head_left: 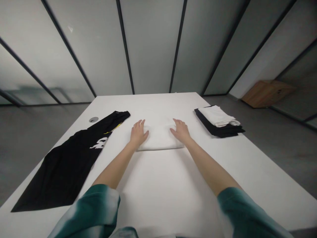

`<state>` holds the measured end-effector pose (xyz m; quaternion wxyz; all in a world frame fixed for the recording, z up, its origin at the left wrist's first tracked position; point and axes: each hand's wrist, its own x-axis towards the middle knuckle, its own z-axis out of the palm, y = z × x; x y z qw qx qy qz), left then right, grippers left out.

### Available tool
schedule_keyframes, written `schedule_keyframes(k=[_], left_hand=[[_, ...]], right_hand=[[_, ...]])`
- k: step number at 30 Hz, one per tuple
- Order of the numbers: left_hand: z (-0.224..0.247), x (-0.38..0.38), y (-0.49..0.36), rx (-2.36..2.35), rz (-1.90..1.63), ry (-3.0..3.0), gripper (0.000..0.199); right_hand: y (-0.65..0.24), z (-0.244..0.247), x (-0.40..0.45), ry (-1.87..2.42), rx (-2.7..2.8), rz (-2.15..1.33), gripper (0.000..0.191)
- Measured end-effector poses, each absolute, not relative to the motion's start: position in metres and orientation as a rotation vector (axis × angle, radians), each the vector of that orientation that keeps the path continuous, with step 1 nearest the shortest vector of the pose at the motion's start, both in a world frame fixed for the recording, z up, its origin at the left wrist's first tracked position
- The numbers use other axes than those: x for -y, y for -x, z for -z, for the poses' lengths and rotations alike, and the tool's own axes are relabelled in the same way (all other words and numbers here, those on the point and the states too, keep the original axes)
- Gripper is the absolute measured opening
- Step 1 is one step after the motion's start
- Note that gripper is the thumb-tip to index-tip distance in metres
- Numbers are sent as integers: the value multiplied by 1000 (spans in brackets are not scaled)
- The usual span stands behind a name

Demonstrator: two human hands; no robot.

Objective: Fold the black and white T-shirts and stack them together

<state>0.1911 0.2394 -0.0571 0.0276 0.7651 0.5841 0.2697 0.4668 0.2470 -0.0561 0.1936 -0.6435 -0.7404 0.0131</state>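
Observation:
A white folded garment (159,140) lies flat in front of me, its straight near edge facing me. At its left side rests my left hand (139,134), fingers spread and thumb pointing inward. My right hand (180,131) is on the right side of the same cloth, also with fingers apart. Neither hand grips the fabric. White cloth on a white surface makes the far edge hard to make out.
A black T-shirt (71,165) with a white and yellow print is spread along the left of the white table (163,185). To the right sits a stack of folded black clothes (218,131) topped by a white folded garment (218,115). A round grommet (93,119) is at the far left.

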Motion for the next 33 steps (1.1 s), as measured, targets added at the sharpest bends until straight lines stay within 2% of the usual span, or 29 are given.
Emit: schedule_keyframes(k=[4, 10, 13, 21, 27, 33], left_hand=[[63, -213, -193, -1596, -453, -2482, 62], [76, -196, -178, -1613, -363, -2366, 67], [79, -197, -173, -1610, -444, -2329, 66], [94, -214, -159, -1579, -947, -2071, 50], [100, -219, -157, -1554, -1018, -2063, 49], [103, -219, -158, -1589, -1022, -2096, 46]], right_hand=[[-465, 66, -222, 1626, 2369, -73, 57], [-483, 94, -192, 1771, 2244, -194, 62], [-489, 99, -189, 1751, 2173, -217, 62], [-497, 102, -205, 1616, 1838, -298, 50], [-492, 97, -204, 1837, 1782, -190, 44], [-482, 87, -193, 2081, 1871, -136, 55]])
